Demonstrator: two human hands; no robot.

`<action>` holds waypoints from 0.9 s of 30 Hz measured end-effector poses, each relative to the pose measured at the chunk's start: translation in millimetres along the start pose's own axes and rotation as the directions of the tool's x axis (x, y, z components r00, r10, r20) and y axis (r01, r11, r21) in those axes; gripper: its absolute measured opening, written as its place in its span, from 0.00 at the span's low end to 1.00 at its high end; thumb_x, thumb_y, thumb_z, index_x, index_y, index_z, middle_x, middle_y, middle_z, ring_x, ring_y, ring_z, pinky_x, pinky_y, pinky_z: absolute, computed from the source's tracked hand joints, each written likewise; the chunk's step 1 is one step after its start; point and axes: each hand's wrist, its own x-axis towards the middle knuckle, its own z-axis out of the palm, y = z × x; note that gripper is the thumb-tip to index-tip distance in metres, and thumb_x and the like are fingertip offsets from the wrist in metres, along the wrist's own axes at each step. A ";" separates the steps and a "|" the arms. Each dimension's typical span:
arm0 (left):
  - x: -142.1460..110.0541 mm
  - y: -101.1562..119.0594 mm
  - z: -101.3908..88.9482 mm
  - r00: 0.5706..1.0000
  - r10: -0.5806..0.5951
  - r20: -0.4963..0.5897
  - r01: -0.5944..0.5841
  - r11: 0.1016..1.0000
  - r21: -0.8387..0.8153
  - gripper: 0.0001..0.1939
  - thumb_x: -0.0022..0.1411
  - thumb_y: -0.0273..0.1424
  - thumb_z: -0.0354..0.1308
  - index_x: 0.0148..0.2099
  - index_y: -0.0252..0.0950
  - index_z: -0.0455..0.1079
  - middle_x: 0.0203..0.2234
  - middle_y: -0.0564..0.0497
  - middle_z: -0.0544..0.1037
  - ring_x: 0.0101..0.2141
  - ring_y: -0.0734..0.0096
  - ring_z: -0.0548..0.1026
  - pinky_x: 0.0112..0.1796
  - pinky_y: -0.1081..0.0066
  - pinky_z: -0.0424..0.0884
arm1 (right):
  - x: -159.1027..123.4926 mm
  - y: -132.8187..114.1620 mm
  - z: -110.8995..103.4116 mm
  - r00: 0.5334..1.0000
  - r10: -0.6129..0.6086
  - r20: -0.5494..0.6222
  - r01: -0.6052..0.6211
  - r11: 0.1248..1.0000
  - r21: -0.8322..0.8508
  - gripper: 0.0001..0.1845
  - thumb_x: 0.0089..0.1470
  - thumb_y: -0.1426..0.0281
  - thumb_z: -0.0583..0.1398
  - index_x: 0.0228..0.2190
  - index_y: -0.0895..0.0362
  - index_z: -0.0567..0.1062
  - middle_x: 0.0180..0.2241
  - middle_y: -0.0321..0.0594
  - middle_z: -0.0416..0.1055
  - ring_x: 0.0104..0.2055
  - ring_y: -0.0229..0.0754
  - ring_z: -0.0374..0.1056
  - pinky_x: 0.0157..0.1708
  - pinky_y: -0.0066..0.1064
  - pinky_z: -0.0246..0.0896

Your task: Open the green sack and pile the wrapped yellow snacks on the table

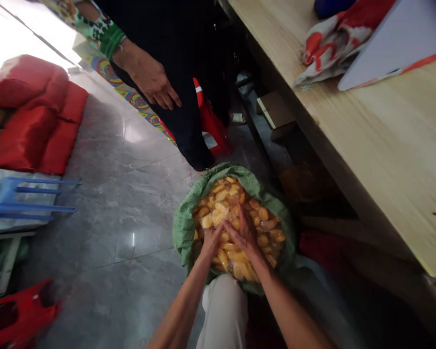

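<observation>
A green woven sack [183, 220] stands open on the floor, lined with clear plastic and full of yellow fruit pieces [221, 198]. Both my hands reach down into it. My left hand [211, 241] is curled and buried among the pieces at the near side. My right hand [244, 231] lies on top of the pile just beside it, fingers spread and pressed onto the pieces. The two hands touch each other. What the left fingers hold is hidden.
Another person in dark clothes stands just beyond the sack, one hand [150, 80] hanging open. A wooden table [396, 145] runs along the right with a red-and-white cloth [330, 41]. Red sacks [29, 116], a blue stool [18, 198] and a red stool [14, 315] stand at left.
</observation>
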 end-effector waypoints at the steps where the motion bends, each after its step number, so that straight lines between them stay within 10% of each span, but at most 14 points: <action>1: -0.2 -0.6 1.0 1.000 0.007 -0.031 -0.006 0.999 0.044 0.24 0.52 0.43 0.65 0.47 0.34 0.74 0.52 0.41 0.75 0.58 0.52 0.67 0.60 0.59 0.58 | -3.7 -6.7 2.0 1.000 0.001 -0.001 -0.001 0.997 0.079 0.40 0.56 0.51 0.55 0.65 0.51 0.51 0.65 0.47 0.53 0.66 0.50 0.50 0.61 0.46 0.51; 9: -6.7 3.6 25.2 0.985 0.131 -0.110 -0.137 0.989 -0.053 0.22 0.54 0.41 0.62 0.48 0.33 0.73 0.45 0.44 0.79 0.48 0.57 0.76 0.51 0.62 0.69 | -5.9 -26.8 -4.1 0.989 0.099 -0.112 -0.020 0.829 0.559 0.31 0.53 0.57 0.60 0.57 0.53 0.67 0.55 0.45 0.68 0.59 0.49 0.62 0.60 0.42 0.56; 27: -78.3 111.6 35.4 0.921 0.355 -0.159 -0.370 0.926 -0.072 0.21 0.54 0.36 0.63 0.50 0.34 0.73 0.44 0.45 0.80 0.42 0.59 0.79 0.45 0.64 0.75 | -33.1 -117.2 -69.2 0.968 -0.084 -0.235 0.237 0.603 0.761 0.28 0.49 0.65 0.61 0.53 0.53 0.70 0.54 0.39 0.70 0.54 0.48 0.66 0.56 0.38 0.61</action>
